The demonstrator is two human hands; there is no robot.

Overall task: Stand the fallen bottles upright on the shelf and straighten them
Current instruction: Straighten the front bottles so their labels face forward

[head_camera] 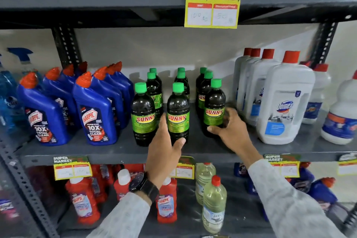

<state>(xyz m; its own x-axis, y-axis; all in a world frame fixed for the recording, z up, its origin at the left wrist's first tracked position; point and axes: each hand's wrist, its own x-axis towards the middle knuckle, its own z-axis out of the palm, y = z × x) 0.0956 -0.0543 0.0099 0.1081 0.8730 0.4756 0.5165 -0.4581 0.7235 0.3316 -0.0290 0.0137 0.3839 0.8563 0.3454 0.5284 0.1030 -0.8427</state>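
Left hand (164,147) grasping middle front Sunny bottle (178,112); right hand (229,127) grasping right front Sunny bottle (214,107) at 3 o'clock. Both bottles upright on grey shelf (116,150), front row.

Two bare hands in shot, the left hand (164,152) and the right hand (229,131); no gloves, no rings that show; both arms come in long, pale grey-white sleeves (286,203) with a faint speckled print, loose at the cuff; on the left wrist sits a black watch (140,182), round dark face, broad black strap.
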